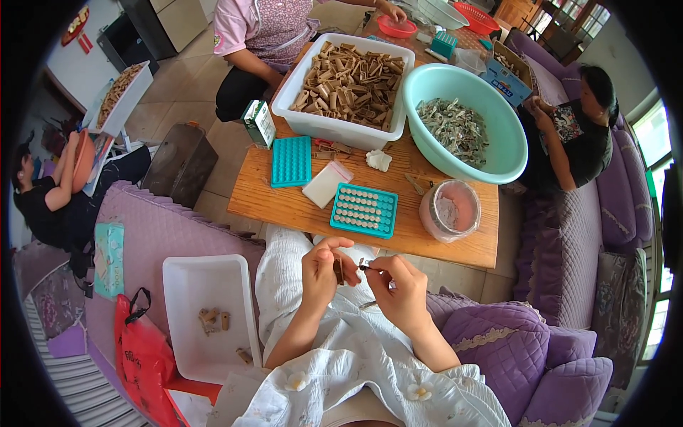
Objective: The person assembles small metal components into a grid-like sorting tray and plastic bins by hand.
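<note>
Over my lap, in front of the wooden table (263,185), both hands work close together. My left hand (321,274) is closed round a small brown piece (339,271), with its fingers partly curled. Just to its right, my right hand (400,285) pinches a small dark and silvery thing (364,266), too small to name. Its tip is close to my left fingers; I cannot tell whether it touches the brown piece. Nearest the hands on the table is a teal tray (385,230) with rows of small whitish round pieces. A second teal tray (291,161) lies behind it.
A white bin (334,128) heaped with brown pieces and a mint basin (498,160) of silvery pieces stand on the table, beside a pinkish tub (466,222). Left on the sofa is a white bin (206,349) with several brown pieces. Other people (580,135) sit nearby.
</note>
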Available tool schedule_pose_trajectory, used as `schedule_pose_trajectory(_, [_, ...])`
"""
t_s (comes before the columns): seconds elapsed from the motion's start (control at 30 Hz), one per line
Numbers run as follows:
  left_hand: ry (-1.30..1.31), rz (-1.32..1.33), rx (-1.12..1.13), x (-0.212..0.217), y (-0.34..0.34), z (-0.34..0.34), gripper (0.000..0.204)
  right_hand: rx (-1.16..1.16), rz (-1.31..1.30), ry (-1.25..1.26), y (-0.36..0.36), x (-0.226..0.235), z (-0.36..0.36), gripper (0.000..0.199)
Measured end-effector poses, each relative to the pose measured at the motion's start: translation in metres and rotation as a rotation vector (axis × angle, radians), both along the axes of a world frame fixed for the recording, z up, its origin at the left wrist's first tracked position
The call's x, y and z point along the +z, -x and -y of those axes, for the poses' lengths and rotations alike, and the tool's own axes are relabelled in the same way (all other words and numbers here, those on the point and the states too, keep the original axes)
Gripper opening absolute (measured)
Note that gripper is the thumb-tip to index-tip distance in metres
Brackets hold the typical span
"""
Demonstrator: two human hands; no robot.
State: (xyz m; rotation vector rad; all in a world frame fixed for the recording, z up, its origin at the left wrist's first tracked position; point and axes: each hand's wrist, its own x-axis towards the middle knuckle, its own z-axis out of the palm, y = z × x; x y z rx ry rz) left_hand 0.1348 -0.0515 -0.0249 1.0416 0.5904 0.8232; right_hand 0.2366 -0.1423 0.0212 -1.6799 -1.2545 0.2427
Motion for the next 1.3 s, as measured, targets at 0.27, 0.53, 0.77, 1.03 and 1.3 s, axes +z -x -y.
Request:
schedule_pose_trajectory(0.27, [0.33,0.198,0.012,-0.007,-0.009,0.0,0.036,-0.089,-0.108,-0.023,0.005,-0.007,-0.004,0.011])
schedule_pose_trajectory(0.53, [0.48,0.335,-0.059,-0.003,-0.005,-0.002,0.016,-0.091,-0.121,-0.062,0.006,-0.008,-0.009,0.011])
schedule_pose_trajectory(0.77, [0.159,0.327,-0.148,-0.003,-0.007,0.004,0.031,-0.175,-0.145,-0.107,0.006,-0.001,-0.016,0.01])
schedule_pose_trajectory(1.03, [-0.061,0.35,-0.144,-0.003,-0.011,0.009,0.026,-0.164,-0.033,-0.127,0.012,0.0,-0.02,0.01])
schedule_pose_trajectory(1.3, [-0.066,0.35,-0.147,-0.009,-0.011,0.004,0.024,-0.127,0.004,-0.141,0.012,-0.008,-0.018,0.011])
